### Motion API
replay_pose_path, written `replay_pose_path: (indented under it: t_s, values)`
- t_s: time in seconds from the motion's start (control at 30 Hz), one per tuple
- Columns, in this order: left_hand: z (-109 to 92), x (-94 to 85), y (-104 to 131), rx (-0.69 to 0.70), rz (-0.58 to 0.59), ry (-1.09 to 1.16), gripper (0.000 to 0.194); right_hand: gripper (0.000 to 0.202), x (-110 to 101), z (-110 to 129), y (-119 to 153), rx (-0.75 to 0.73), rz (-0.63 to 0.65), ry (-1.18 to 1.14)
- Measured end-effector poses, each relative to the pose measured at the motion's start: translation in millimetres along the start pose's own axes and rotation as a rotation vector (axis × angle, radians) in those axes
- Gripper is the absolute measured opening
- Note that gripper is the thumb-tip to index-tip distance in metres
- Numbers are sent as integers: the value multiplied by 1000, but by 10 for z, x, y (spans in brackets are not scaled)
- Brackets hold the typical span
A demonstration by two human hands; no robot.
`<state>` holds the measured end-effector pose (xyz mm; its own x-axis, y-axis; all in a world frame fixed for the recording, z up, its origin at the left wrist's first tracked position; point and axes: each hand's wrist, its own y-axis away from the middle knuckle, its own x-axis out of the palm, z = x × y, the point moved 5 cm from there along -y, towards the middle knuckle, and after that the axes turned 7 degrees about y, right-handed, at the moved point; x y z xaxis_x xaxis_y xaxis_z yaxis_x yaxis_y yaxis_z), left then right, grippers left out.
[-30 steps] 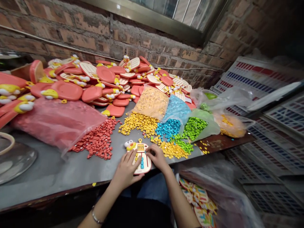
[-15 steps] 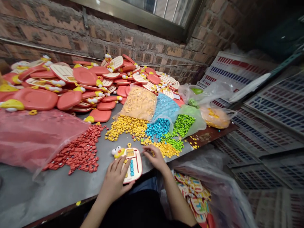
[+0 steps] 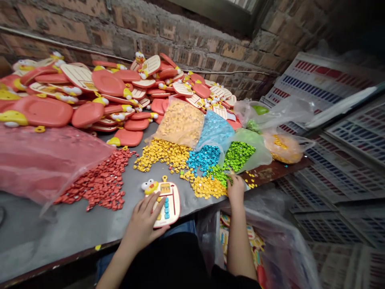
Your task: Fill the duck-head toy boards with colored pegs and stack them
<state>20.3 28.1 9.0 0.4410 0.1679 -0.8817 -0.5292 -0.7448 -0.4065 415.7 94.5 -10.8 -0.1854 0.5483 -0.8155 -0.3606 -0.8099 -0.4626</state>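
Head view: near the desk's front edge point(image 3: 60, 252), the toy point(image 3: 171, 200) is seemingly steadied by spread left hand point(image 3: 144, 218) (right hand point(image 3: 236, 188) at green pieces point(image 3: 218, 172), grip unclear).

Looks like a workshop, given rough brown brick wall point(image 3: 75, 24), heaped red-and-cream plastic duck-headed toys point(image 3: 107, 83), translucent pink plastic bag point(image 3: 51, 160) spilling small red pieces point(image 3: 102, 180).

Toy board point(image 3: 172, 216): smooth moulded plastic, low sheen. Green pieces point(image 3: 239, 155), blue pieces point(image 3: 206, 156) and red pieces point(image 3: 104, 182): plastic in appearance, lightly glossy. Pink bag point(image 3: 45, 160): thin translucent plastic film, creased, soft shine. Table point(image 3: 45, 237): grey covering, matt, smooth. Wall point(image 3: 198, 42): bare brick, rough, mortar uneven. Black garment point(image 3: 168, 261): matt cloth.
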Motion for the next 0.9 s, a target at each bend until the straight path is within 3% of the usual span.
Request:
replay_pose_path:
  t_s: [0.13, 0.27, 0.4, 0.47, 0.57, 0.67, 0.77, 0.9]
  values:
    - [-7, -18, -13, -28, -22, 31, 64, 22, 19, 105, -59, -3, -21, -101]
    - [-16, -29, -26, -50, -23, 61, 65, 24, -108, 249, -63, 3, -80, -197]
    - [-8, -23, -30, -65, -5, 64, 66, 20, -201, 614, -2, 16, -86, -405]
    - [-4, -11, -30, -62, 2, 65, 68, 16, -150, 922, 66, 23, -5, -569]
    - [9, 15, -28, -81, 13, 93, 72, 10, 36, 1492, 237, -17, 236, -781]
    - [21, 28, -27, -113, 24, 122, 74, 10, 199, 1980, 434, -130, 428, -836]
    - [18, 26, -30, -116, 44, 119, 73, 14, 270, 2221, 551, -229, 497, -795]
    - [15, 16, -33, -107, 35, 119, 74, 13, 280, 2266, 565, -279, 519, -745]
